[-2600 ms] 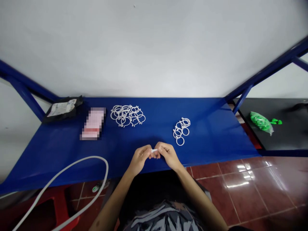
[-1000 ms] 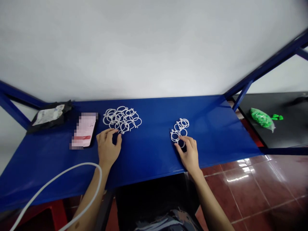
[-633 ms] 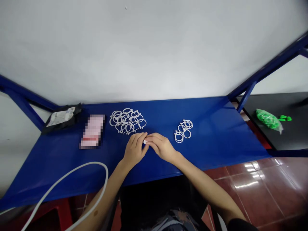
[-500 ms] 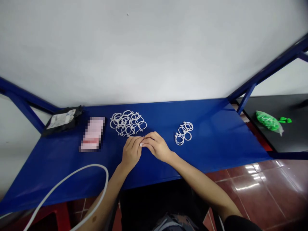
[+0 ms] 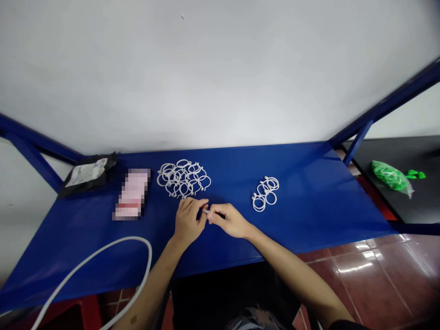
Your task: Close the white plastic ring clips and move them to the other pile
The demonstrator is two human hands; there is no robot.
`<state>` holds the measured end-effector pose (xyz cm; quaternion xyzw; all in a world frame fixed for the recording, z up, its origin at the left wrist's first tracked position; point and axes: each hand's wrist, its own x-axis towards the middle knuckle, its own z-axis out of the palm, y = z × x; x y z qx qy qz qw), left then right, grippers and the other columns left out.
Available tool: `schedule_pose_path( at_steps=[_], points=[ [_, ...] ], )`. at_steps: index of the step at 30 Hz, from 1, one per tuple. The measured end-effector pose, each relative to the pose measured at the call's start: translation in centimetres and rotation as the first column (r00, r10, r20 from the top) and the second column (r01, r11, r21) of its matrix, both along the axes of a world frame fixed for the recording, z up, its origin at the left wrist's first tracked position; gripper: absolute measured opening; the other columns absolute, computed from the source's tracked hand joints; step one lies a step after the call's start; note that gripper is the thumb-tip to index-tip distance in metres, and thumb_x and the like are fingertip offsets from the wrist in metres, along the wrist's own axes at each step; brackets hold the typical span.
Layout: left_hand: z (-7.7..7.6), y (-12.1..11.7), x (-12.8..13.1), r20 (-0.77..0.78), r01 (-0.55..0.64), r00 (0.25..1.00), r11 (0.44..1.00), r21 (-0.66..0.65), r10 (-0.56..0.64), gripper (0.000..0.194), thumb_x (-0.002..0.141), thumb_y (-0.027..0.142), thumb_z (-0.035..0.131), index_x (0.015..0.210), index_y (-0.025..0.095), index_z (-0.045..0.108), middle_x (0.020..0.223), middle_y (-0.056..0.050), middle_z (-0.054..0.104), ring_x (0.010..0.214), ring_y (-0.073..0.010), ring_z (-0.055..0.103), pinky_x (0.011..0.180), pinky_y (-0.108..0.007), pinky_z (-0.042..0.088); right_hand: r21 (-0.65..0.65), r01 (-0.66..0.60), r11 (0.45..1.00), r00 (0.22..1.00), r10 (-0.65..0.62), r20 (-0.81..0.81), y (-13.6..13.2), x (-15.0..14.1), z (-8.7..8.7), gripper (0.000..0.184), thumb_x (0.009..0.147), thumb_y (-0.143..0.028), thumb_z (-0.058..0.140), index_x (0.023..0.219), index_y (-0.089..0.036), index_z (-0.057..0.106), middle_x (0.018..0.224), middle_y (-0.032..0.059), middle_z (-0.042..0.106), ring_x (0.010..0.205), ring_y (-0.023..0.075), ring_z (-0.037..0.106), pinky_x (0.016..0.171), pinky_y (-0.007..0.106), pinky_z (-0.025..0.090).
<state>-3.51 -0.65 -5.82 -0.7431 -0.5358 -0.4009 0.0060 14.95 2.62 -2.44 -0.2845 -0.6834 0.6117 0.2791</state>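
Observation:
In the middle of the blue table, my left hand and my right hand meet in front of a pile of white plastic rings. Between the fingertips shows a small part of a white plastic ring, most of it hidden. My right thumb and index finger pinch this part. The left fingers curl around its other side, with the thumb and forefinger close to it. Several more white rings lie in a smaller group to the right of my hands.
The blue table stands against a wall. On its left are a black package with a label and a pixelated pink item. A white cable loops at lower left. A bag of green pieces lies on a dark side table.
My hands have drawn slightly apart, the right one moving down and rightward. The white part between the fingertips now shows as a thin piece. Both ring groups lie as before.

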Motion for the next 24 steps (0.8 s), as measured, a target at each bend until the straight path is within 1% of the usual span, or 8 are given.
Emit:
schedule_pose_path(
  at_steps=[2, 7, 12, 14, 17, 20, 22, 24],
  points=[
    [0.0, 0.0, 0.0, -0.025, 0.003, 1.0, 1.0, -0.008, -0.004, 0.019, 0.097, 0.023, 0.053, 0.107, 0.022, 0.068, 0.078, -0.003, 0.071, 0.076, -0.0211, 0.063, 0.077, -0.038, 0.045, -0.023, 0.008, 1.0, 1.0, -0.008, -0.003, 0.0, -0.1, -0.1, 0.051, 0.099, -0.061, 0.056, 0.071, -0.018, 0.058, 0.065, -0.0043, 0.049, 0.06, 0.0098, 0.04, 0.059, 0.025, 0.032],
    [-0.1, -0.2, 0.1, -0.05, 0.067, 0.997, 0.997, 0.024, -0.066, 0.023, 0.096, 0.023, 0.05, 0.11, 0.021, 0.068, 0.082, -0.005, 0.072, 0.079, -0.0226, 0.063, 0.077, -0.039, 0.042, -0.11, 0.008, 0.994, 1.0, -0.009, -0.011, -0.1, -0.7, -0.4, 0.061, 0.09, -0.064, 0.066, 0.059, -0.019, 0.04, 0.061, -0.0069, 0.031, 0.059, 0.0082, 0.027, 0.055, 0.025, 0.023],
    [0.1, -0.3, 0.0, 0.013, -0.002, 1.0, 1.0, 0.005, 0.002, 0.021, 0.098, 0.02, 0.049, 0.11, 0.021, 0.066, 0.078, -0.002, 0.071, 0.079, -0.0216, 0.062, 0.078, -0.039, 0.041, -0.052, 0.0, 0.999, 1.0, -0.001, -0.022, -0.4, -1.8, -0.7, 0.066, 0.088, -0.062, 0.07, 0.054, -0.02, 0.032, 0.057, -0.0068, 0.027, 0.057, 0.0081, 0.025, 0.053, 0.027, 0.021],
    [0.3, -0.2, 0.0, 0.016, -0.01, 1.0, 1.0, 0.018, 0.01, 0.02, 0.098, 0.018, 0.05, 0.109, 0.021, 0.066, 0.078, -0.002, 0.071, 0.079, -0.0213, 0.062, 0.079, -0.039, 0.042, 0.004, 0.014, 1.0, 0.999, -0.013, -0.029, -0.6, -1.8, -0.8, 0.064, 0.09, -0.061, 0.069, 0.055, -0.02, 0.035, 0.056, -0.0067, 0.031, 0.056, 0.0083, 0.027, 0.053, 0.027, 0.023],
    [0.5, 0.0, 0.0, 0.005, -0.02, 1.0, 0.998, 0.061, 0.02, 0.017, 0.098, 0.016, 0.053, 0.106, 0.021, 0.067, 0.079, -0.002, 0.071, 0.079, -0.0207, 0.063, 0.078, -0.037, 0.043, 0.142, 0.088, 0.986, 0.996, -0.084, -0.036, -0.8, -1.4, -0.7, 0.051, 0.095, -0.054, 0.066, 0.063, -0.019, 0.049, 0.063, -0.0045, 0.045, 0.059, 0.0098, 0.04, 0.057, 0.026, 0.032],
    [0.6, 0.2, 0.0, -0.011, -0.015, 1.0, 0.996, 0.089, 0.016, 0.013, 0.097, 0.014, 0.057, 0.104, 0.02, 0.067, 0.082, -0.002, 0.072, 0.08, -0.02, 0.062, 0.078, -0.036, 0.046, 0.298, 0.199, 0.933, 0.979, -0.202, -0.021, -0.9, -0.7, -0.8, 0.032, 0.102, -0.044, 0.06, 0.082, -0.019, 0.064, 0.077, -0.0003, 0.058, 0.067, 0.0122, 0.052, 0.065, 0.026, 0.043],
    [0.6, 0.4, -0.1, -0.035, 0.01, 0.999, 0.997, 0.082, -0.008, 0.013, 0.097, 0.013, 0.058, 0.104, 0.02, 0.067, 0.082, -0.001, 0.072, 0.08, -0.02, 0.061, 0.08, -0.036, 0.047, 0.381, 0.253, 0.889, 0.961, -0.275, 0.005, -0.9, -0.3, -0.9, 0.024, 0.103, -0.04, 0.057, 0.096, -0.02, 0.067, 0.091, 0.0034, 0.064, 0.073, 0.0132, 0.058, 0.069, 0.027, 0.048],
    [0.5, 0.4, -0.1, -0.058, 0.016, 0.998, 0.997, 0.074, -0.012, 0.013, 0.097, 0.013, 0.06, 0.104, 0.02, 0.068, 0.082, -0.002, 0.072, 0.08, -0.0201, 0.06, 0.081, -0.035, 0.049, 0.436, 0.293, 0.851, 0.943, -0.333, 0.018, -0.7, 0.0, -1.0, 0.02, 0.104, -0.037, 0.057, 0.103, -0.021, 0.068, 0.102, 0.0067, 0.065, 0.076, 0.0136, 0.061, 0.071, 0.028, 0.052]
  ],
)
